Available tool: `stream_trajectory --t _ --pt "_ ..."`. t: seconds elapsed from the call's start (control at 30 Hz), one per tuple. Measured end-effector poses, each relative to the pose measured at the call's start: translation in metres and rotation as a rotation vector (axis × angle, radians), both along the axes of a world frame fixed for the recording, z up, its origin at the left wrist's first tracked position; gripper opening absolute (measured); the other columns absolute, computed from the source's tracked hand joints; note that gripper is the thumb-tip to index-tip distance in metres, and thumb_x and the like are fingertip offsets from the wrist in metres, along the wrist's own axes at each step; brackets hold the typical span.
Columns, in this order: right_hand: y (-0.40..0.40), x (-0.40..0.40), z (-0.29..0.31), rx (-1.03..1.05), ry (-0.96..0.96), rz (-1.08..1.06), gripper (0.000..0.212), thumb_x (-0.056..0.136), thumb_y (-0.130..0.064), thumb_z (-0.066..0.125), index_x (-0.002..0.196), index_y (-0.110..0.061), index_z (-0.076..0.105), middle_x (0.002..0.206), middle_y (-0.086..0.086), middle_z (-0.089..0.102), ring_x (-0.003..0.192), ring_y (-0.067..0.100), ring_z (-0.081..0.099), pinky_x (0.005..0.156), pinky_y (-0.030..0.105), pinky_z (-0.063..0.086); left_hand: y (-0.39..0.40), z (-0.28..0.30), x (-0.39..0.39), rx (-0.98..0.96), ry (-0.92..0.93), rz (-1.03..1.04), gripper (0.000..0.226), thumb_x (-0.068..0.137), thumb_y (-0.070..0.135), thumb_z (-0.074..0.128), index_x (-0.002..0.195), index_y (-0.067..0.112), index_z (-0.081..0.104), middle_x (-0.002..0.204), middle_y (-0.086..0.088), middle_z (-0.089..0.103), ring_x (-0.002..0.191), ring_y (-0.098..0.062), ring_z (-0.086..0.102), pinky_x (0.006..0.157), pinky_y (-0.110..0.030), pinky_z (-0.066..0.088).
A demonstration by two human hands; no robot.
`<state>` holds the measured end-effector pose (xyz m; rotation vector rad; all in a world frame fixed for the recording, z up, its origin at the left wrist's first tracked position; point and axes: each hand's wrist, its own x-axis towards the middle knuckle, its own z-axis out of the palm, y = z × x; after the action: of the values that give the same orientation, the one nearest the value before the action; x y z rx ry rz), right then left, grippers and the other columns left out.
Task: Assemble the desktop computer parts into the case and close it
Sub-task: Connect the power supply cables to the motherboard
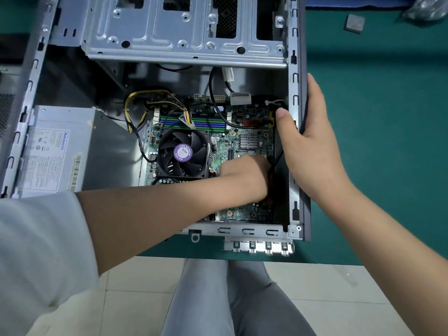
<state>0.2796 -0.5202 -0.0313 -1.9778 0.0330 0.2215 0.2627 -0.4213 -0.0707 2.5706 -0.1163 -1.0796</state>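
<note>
The case (294, 151) lies open near the bench's front edge, motherboard (249, 139) and fan (183, 154) bare inside. Your right hand (312, 141) grips its right wall, thumb inside. Your left hand (244, 177) reaches onto the motherboard; I cannot tell how its fingers are set.
</note>
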Motion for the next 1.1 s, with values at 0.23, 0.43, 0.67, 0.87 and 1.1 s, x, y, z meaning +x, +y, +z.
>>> stream_trajectory --t 0.23,0.43,0.67,0.87,1.1 --pt "-0.001 0.000 0.000 0.011 0.008 0.001 0.060 0.099 -0.019 0.046 0.152 -0.022 0.017 0.150 -0.016 0.034 0.132 -0.006 0.034 0.107 0.010 0.025 -0.004 0.014 -0.002 0.023 -0.060 -0.072 0.020 0.091 0.016 0.052 0.110 0.015 0.058 0.091 0.000 0.049 0.081 -0.020 0.049 0.068 -0.029 0.038" --pt "-0.001 -0.001 0.001 0.011 0.011 0.006 0.061 0.098 -0.018 0.047 0.152 -0.022 0.018 0.149 -0.017 0.035 0.130 -0.008 0.036 0.107 0.011 0.027 -0.004 0.015 -0.005 0.031 -0.123 -0.102 0.015 0.089 0.018 0.053 0.103 0.017 0.059 0.086 0.001 0.048 0.077 -0.019 0.047 0.066 -0.029 0.037" --pt "-0.001 0.000 0.001 0.026 0.016 0.009 0.062 0.098 -0.017 0.047 0.152 -0.021 0.017 0.148 -0.015 0.037 0.130 -0.006 0.037 0.108 0.016 0.027 -0.002 0.002 -0.008 0.017 -0.151 -0.094 0.005 0.087 0.023 0.055 0.091 0.021 0.056 0.079 0.003 0.046 0.071 -0.019 0.045 0.062 -0.028 0.035" --pt "-0.001 0.000 -0.002 0.020 0.015 0.007 0.062 0.098 -0.017 0.047 0.152 -0.021 0.016 0.150 -0.015 0.034 0.132 -0.007 0.034 0.109 0.015 0.025 0.001 -0.010 -0.009 -0.009 -0.173 -0.008 0.022 0.083 0.027 0.059 0.069 0.020 0.044 0.065 0.005 0.042 0.064 -0.021 0.045 0.047 -0.021 0.027" --pt "-0.002 0.001 -0.002 0.045 0.011 -0.002 0.059 0.100 -0.024 0.044 0.152 -0.021 0.017 0.152 -0.015 0.030 0.133 -0.008 0.030 0.109 0.010 0.022 -0.001 -0.012 -0.010 -0.029 -0.155 0.018 0.034 0.081 0.029 0.062 0.060 0.021 0.036 0.060 0.006 0.039 0.057 -0.019 0.040 0.056 -0.023 0.033"
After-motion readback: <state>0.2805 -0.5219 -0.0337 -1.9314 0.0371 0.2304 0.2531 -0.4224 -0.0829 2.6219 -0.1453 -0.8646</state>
